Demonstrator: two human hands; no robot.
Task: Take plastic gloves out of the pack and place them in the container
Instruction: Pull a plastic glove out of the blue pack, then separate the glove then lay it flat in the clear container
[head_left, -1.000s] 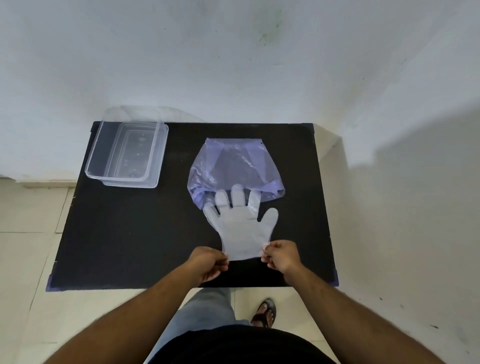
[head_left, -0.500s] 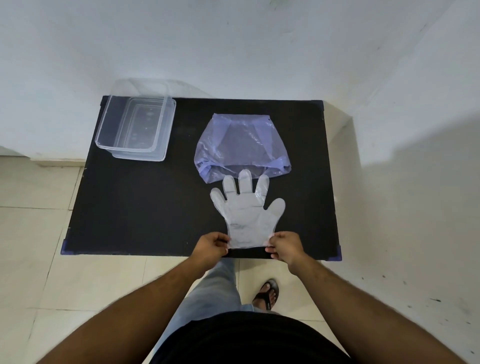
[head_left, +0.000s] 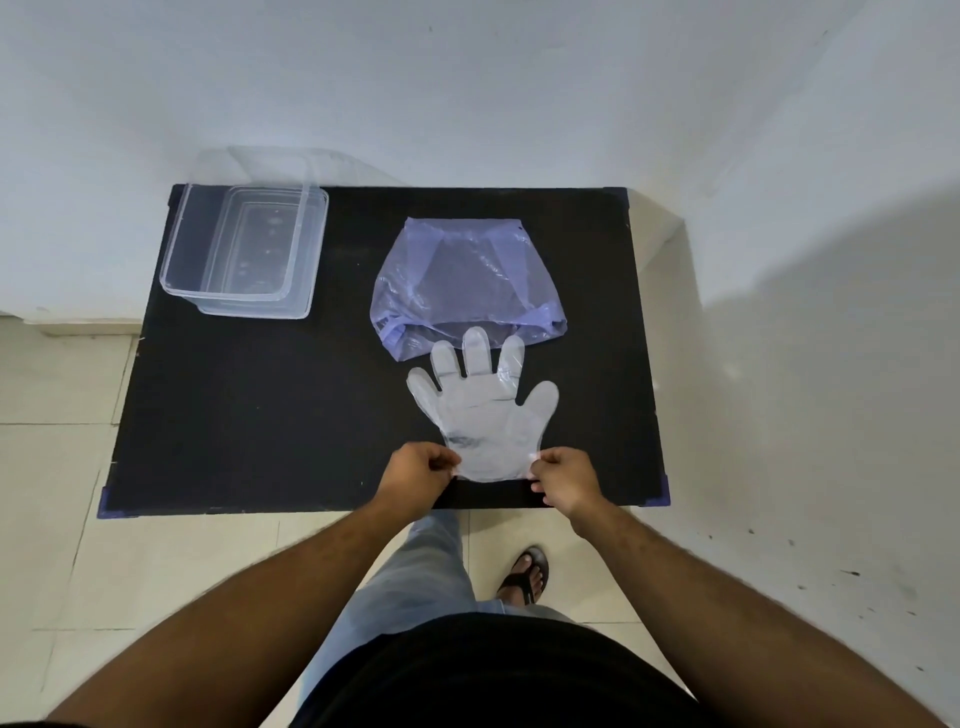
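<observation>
Both hands are pinching the cuff of one clear plastic glove (head_left: 488, 421), lying flat near the front edge of the black surface (head_left: 249, 415). Left hand (head_left: 418, 470) is grasping the cuff's left corner, right hand (head_left: 563, 478) the right corner; a two-corner grip is likely keeping the thin film spread so it is not clinging to itself. Glove fingertips are overlapping the open mouth of the purple pack (head_left: 467, 280), toward the back edge. The clear container (head_left: 244, 249) is sitting open at the back-left corner, well apart and apparently holding nothing. Judgement: the glove is free of the pack and awaiting transfer.
</observation>
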